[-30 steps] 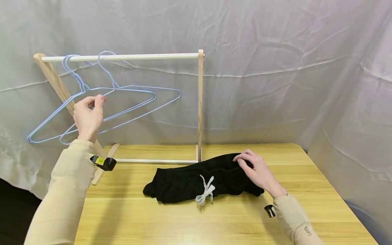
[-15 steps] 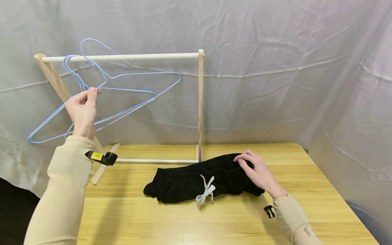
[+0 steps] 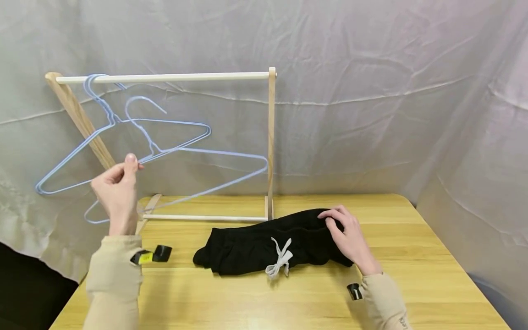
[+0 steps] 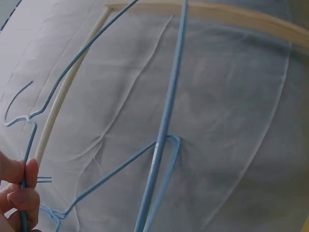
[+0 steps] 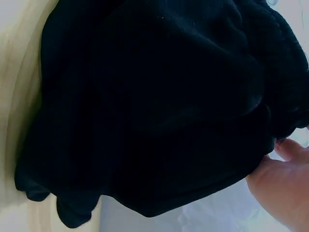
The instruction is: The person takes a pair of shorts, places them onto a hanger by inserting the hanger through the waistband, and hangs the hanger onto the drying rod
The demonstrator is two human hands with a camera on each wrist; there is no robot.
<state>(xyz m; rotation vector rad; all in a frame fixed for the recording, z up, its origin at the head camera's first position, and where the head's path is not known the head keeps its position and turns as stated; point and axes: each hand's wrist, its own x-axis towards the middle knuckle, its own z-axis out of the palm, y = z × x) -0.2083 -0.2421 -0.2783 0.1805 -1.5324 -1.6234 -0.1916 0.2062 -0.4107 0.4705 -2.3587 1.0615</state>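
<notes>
My left hand (image 3: 117, 190) pinches a light-blue wire hanger (image 3: 222, 153) at its left shoulder, just below the neck. That hanger is off the rail, its hook free and its long side slanting to the right. In the left wrist view, thumb and fingers close on the wire (image 4: 32, 140). Black drawstring pants (image 3: 243, 251) lie bunched on the table, a white drawstring (image 3: 280, 259) tied in a bow at their front. My right hand (image 3: 349, 236) pinches the upper edge near their right end; in the right wrist view the thumb (image 5: 280, 186) shows at the black cloth, other fingers mostly hidden.
A small rack with a white top rail (image 3: 185, 77) and wooden legs stands at the back left. Several more blue hangers (image 3: 103, 110) hang at the rail's left end. The wooden table (image 3: 288, 305) meets a grey curtain (image 3: 371, 114) behind.
My left hand has raised the hanger, lifted its hook off the rail, and brought it lower and toward me. The right hand stays at the pants, which have hardly moved.
</notes>
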